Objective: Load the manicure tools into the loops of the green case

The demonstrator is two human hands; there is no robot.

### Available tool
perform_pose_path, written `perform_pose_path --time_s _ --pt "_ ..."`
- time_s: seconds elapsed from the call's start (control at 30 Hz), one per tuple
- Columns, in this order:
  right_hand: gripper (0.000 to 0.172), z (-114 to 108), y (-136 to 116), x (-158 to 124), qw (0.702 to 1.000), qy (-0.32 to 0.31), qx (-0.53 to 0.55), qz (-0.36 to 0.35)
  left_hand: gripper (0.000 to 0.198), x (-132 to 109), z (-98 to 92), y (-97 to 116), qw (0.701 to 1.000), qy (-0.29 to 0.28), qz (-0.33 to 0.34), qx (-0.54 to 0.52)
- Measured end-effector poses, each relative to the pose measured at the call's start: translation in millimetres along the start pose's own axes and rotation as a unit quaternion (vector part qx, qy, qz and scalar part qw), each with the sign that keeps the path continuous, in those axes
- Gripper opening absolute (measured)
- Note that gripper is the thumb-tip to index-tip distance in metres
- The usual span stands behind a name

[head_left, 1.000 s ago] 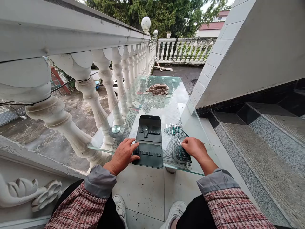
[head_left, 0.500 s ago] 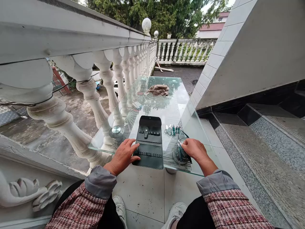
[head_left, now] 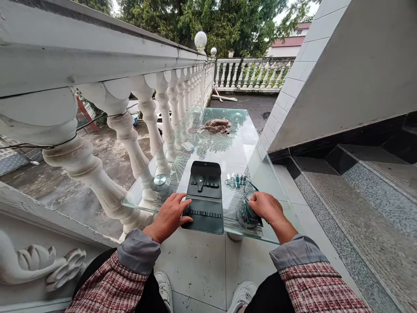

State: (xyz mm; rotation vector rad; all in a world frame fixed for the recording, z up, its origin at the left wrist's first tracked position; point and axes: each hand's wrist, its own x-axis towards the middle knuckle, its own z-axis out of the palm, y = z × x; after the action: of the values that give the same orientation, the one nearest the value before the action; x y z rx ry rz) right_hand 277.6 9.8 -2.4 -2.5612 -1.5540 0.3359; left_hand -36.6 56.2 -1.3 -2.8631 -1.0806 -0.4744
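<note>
A black tool case [head_left: 204, 226] lies unfolded on the glass table, its rows of small elastic loops facing up. One dark item [head_left: 200, 183] sits in its upper panel. My left hand [head_left: 171, 215] rests at the case's left edge, fingers spread, thumb and fingertips touching it. To the right, a bundle of slim metal tools [head_left: 246, 213] lies fanned out near the table's front edge. My right hand [head_left: 266, 206] is closed in a pinch at this bundle; what its fingertips grip is hidden. Behind the bundle are nail clippers [head_left: 240, 179] and small scissors [head_left: 230, 181] in a row.
The glass table [head_left: 276, 219] has a round metal-topped support [head_left: 160, 181] showing at left. A crumpled brown cloth [head_left: 216, 126] and a small card [head_left: 188, 146] lie farther back. A white balustrade [head_left: 89, 167] runs along the left; stone steps [head_left: 345, 204] rise at right.
The view has tilted up slightly. My right hand's fingers have closed more tightly at the metal tools. My left hand stays at the case's edge.
</note>
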Motion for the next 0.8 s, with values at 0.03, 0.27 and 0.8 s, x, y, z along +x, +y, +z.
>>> perform_pose_path --time_s 0.03,0.27,0.8 --pt "0.015 0.1 0.5 0.3 1.0 0.003 0.007 -0.002 0.055 0.0 0.0 0.0 1.0 0.001 0.001 -0.002" --pt "0.034 0.6 14.9 7.6 0.977 0.059 0.205 0.002 0.056 -1.6 2.8 -2.8 1.0 0.003 0.002 -0.02" --pt "0.031 10.1 -74.0 -18.2 0.762 -0.096 0.639 -0.046 0.067 -8.5 1.7 -1.3 0.998 -0.018 -0.021 -0.06"
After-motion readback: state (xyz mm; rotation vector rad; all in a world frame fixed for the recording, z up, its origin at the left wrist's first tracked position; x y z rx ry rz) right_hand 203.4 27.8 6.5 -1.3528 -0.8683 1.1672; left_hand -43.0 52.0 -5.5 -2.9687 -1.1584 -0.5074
